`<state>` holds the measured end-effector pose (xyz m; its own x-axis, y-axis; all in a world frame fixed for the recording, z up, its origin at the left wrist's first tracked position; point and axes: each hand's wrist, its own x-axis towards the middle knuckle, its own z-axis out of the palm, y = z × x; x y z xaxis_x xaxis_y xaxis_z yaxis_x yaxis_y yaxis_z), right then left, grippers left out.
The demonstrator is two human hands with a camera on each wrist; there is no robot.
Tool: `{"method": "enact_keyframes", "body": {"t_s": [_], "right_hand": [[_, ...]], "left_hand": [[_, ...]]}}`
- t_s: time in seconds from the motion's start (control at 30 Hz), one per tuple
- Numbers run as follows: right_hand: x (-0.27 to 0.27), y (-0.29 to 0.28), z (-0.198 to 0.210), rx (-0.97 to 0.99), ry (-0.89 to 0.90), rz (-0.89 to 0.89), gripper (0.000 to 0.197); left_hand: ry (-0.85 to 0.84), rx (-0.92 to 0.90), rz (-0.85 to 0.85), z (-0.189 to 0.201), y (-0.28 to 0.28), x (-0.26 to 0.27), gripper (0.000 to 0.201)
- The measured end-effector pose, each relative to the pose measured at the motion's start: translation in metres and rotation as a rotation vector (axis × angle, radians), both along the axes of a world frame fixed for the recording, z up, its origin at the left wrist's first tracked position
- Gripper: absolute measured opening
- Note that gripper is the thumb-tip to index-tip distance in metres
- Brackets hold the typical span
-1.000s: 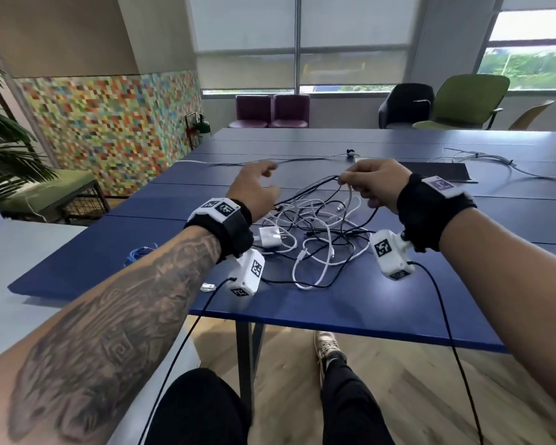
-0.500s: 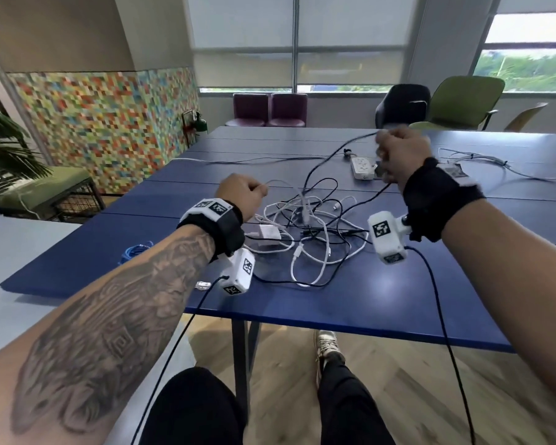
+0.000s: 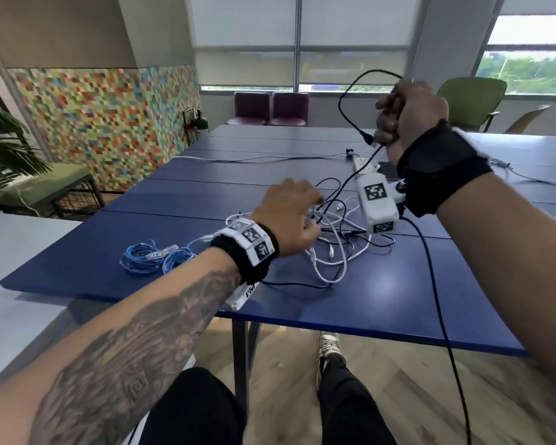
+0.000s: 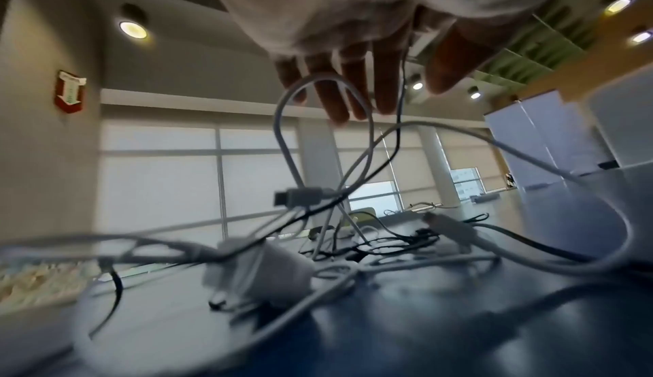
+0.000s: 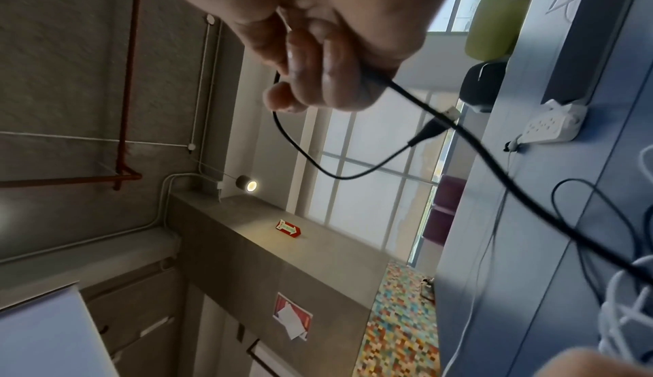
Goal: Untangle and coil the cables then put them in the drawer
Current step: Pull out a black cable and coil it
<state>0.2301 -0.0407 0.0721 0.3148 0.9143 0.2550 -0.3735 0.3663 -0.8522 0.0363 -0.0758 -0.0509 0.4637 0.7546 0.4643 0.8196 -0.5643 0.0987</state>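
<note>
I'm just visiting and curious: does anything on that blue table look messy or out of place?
Yes. A knot of white and black cables lies snarled mid-table under the left hand, while the right hand lifts one black cable out of it. The blue cable nearby lies loosely bundled, apart from the snarl.

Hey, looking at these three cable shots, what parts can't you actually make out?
- Left hand fingertips: head view, hidden behind its own back; whether they pinch a cable is unclear.
- Cable tangle: head view, crossings too fine to trace.
- White charger block: left wrist view, blurred.
- Black cable inside the right hand grip: covered by curled fingers.
- Drawer: in no view.
- Blue cable bundle: ends too small.
</note>
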Motion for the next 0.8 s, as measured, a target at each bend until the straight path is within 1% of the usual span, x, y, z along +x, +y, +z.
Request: {"method": "enact_keyframes", "body": {"t_s": [0.03, 0.07, 0.13, 0.17, 0.23, 0.3, 0.33, 0.37, 0.4, 0.43, 0.47, 0.5, 0.57, 0.6, 0.67, 0.73, 0.8], "right_hand": [[-0.003, -0.002, 0.005, 0.011, 0.013, 0.009, 0.022], [-0.006, -0.005, 0.009, 0.022, 0.026, 0.025, 0.020], [-0.009, -0.010, 0.018, 0.040, 0.046, 0.061, 0.016], [-0.011, -0.011, 0.021, 0.047, 0.050, 0.078, 0.014], [-0.013, -0.014, 0.027, 0.053, 0.048, 0.118, 0.011], [-0.016, -0.017, 0.028, 0.051, 0.003, 0.127, 0.012], [-0.018, -0.018, 0.027, 0.049, -0.057, 0.108, 0.013], [-0.019, -0.019, 0.025, 0.051, -0.140, 0.077, 0.014], [-0.020, -0.021, 0.021, 0.056, -0.241, 0.046, 0.013], [-0.020, -0.020, 0.015, 0.054, -0.360, 0.022, 0.012], [-0.021, -0.020, 0.007, 0.043, -0.508, 0.012, 0.011], [-0.021, -0.018, -0.004, 0.029, -0.690, 0.019, 0.012], [-0.023, -0.012, -0.031, 0.008, -1.059, 0.053, 0.021], [-0.025, -0.010, -0.042, -0.012, -1.185, 0.064, 0.025], [-0.027, -0.010, -0.054, -0.079, -1.320, 0.097, 0.034], [-0.029, -0.012, -0.055, -0.156, -1.326, 0.186, 0.044], [-0.032, -0.016, -0.050, -0.177, -1.361, 0.235, 0.055]], "left_hand": [[0.015, -0.020, -0.021, -0.004, -0.001, 0.005, 0.045], [-0.013, -0.059, -0.008, -0.007, -0.001, 0.008, 0.047], [-0.064, -0.133, 0.060, -0.011, 0.006, 0.011, 0.056], [-0.052, -0.137, 0.091, -0.010, 0.009, 0.012, 0.058], [-0.032, -0.123, 0.140, -0.006, 0.013, 0.013, 0.050], [-0.067, -0.131, 0.170, -0.002, 0.020, 0.015, 0.035], [-0.115, -0.153, 0.186, 0.001, 0.024, 0.015, 0.028], [-0.207, -0.190, 0.190, 0.003, 0.028, 0.015, 0.023], [-0.333, -0.243, 0.182, 0.007, 0.031, 0.014, 0.020], [-0.456, -0.286, 0.154, 0.012, 0.034, 0.012, 0.017], [-0.531, -0.323, 0.119, 0.016, 0.036, 0.011, 0.015], [-0.562, -0.342, 0.082, 0.021, 0.035, 0.009, 0.014], [-0.571, -0.347, 0.013, 0.031, 0.032, 0.004, 0.013], [-0.550, -0.339, -0.016, 0.035, 0.030, 0.002, 0.012], [-0.499, -0.331, -0.025, 0.038, 0.027, -0.002, 0.011], [-0.534, -0.354, -0.015, 0.036, 0.028, -0.007, 0.011], [-0.604, -0.389, -0.016, 0.032, 0.030, -0.013, 0.012]]}}
